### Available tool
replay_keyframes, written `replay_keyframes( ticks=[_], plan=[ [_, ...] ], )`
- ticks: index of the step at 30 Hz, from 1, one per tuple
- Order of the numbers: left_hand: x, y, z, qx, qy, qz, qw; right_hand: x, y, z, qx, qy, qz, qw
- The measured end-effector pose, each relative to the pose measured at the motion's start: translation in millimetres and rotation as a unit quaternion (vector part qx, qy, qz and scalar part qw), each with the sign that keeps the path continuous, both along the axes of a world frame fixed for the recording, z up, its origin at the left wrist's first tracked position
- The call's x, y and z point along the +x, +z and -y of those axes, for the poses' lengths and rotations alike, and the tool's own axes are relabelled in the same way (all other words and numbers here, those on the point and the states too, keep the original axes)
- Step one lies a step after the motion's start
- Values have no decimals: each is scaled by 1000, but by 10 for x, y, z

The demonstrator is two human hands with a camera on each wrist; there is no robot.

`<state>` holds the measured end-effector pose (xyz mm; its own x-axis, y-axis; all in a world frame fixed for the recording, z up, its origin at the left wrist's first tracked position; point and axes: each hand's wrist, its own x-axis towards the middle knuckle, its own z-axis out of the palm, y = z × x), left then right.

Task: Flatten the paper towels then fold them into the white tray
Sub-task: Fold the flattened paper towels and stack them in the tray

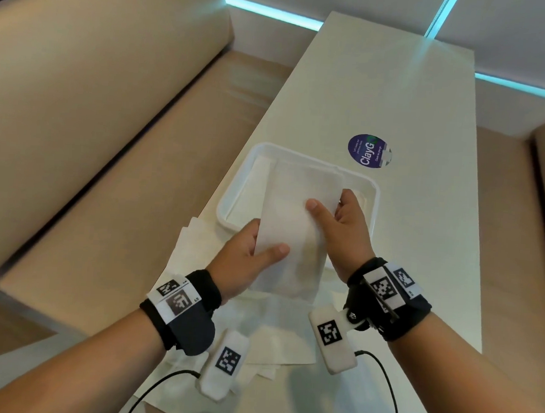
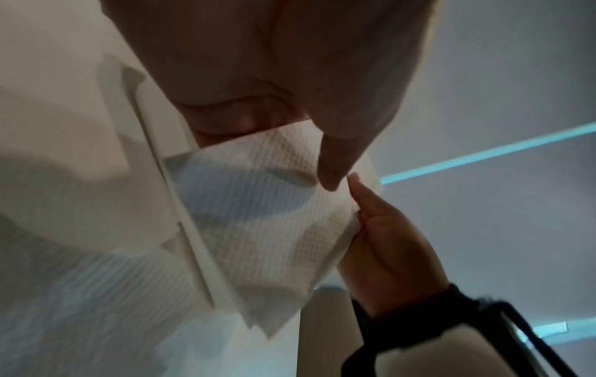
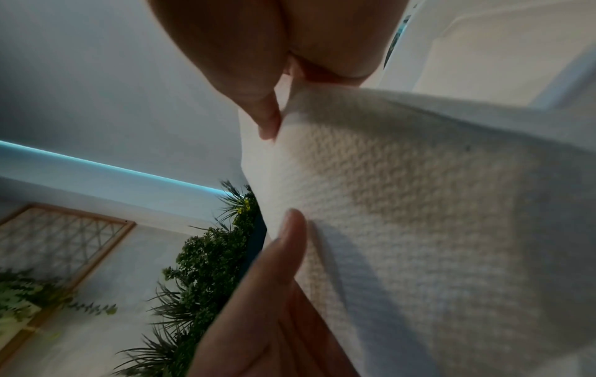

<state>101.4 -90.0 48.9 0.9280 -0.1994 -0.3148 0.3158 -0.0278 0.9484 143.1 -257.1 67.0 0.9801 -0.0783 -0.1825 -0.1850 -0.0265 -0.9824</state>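
Left hand (image 1: 245, 262): thumb on top, fingers beneath, pinching the near left edge of the folded paper towel (image 1: 292, 233). Right hand (image 1: 343, 223): thumb on top, fingers under, gripping the towel's right edge. Towel held between both hands, its far end over the white tray (image 1: 372, 193), near end past the tray's near rim. Tray sits toward the counter's (image 1: 422, 247) left edge. More loose paper towels (image 1: 257, 326) lie flat on the counter below the wrists. Round blue sticker (image 1: 369, 151) just beyond the tray.
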Motion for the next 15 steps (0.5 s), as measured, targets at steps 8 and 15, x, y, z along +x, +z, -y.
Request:
replay_keyframes(
  ticks=[8,15],
  plan=[
    [-77,-58,91,0,-2,-10,1000,-15,-50,-10,27,-17,-41,999],
    [-58,-65,-27,51,-44,4,998,57,58,176,-6,32,-3,999]
  ],
)
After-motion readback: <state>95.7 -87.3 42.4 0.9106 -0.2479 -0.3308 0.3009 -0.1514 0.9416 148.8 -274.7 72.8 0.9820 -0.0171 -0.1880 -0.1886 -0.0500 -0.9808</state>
